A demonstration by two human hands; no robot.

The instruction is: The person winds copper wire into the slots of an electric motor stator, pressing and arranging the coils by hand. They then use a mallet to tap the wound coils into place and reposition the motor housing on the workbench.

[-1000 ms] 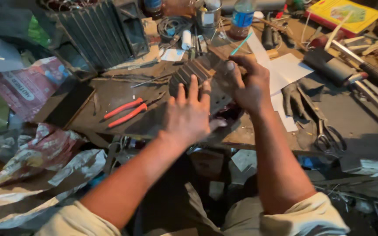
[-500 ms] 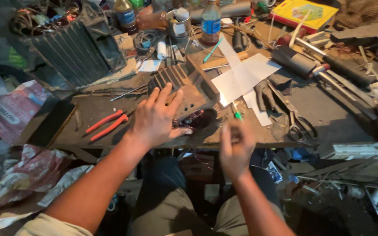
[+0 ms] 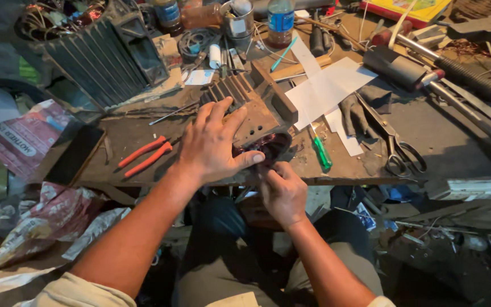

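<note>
Pressing finned grey motor housing [image 3: 251, 111] (copper windings) | left hand [image 3: 214, 145] flat, released | right hand [image 3: 282, 190] clenched

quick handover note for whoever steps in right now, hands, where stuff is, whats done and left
Left hand: flat on the finned motor housing, pinning it at the bench edge.
Right hand: at the housing's open end, fingers by the copper windings; whether it holds anything is unclear.
Nearby: red pliers to the left, green screwdriver and scissors to the right, all untouched.
Done: housing steadied, opening facing the person.
Left: the work at the windings.
</note>
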